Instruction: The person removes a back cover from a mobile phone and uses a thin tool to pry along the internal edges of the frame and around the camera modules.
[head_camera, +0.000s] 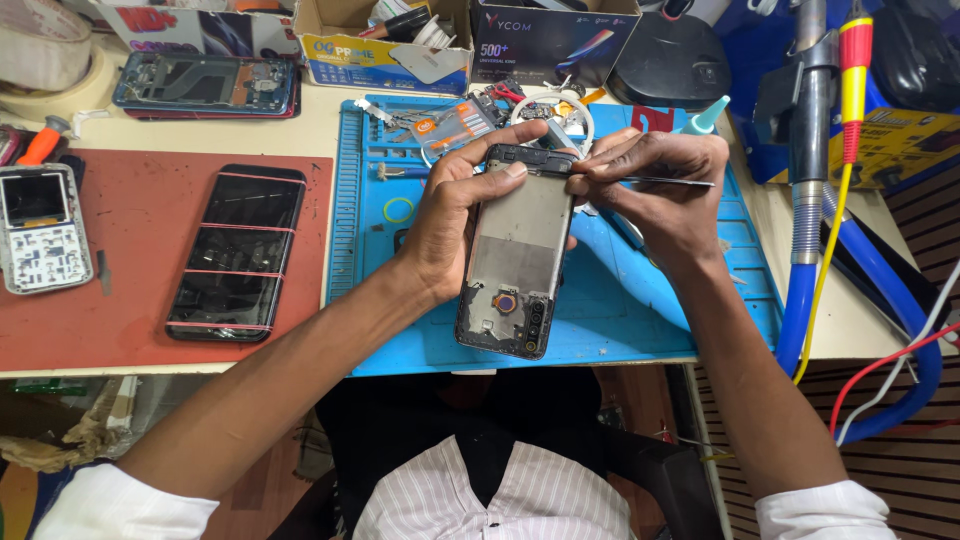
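My left hand (455, 215) grips an opened phone body (517, 255) by its left side, thumb on the top edge, holding it over the blue work mat (620, 310). The phone shows a bare metal plate and camera parts at its near end. My right hand (660, 190) pinches a thin metal tool (668, 181) whose tip meets the phone's upper right edge.
A black phone bound with rubber bands (238, 252) lies on a red mat (110, 270) at left, beside a small opened device (40, 230). Boxes (385, 45), another phone frame (205, 85) and small parts crowd the back. Hoses and cables (810, 230) hang at right.
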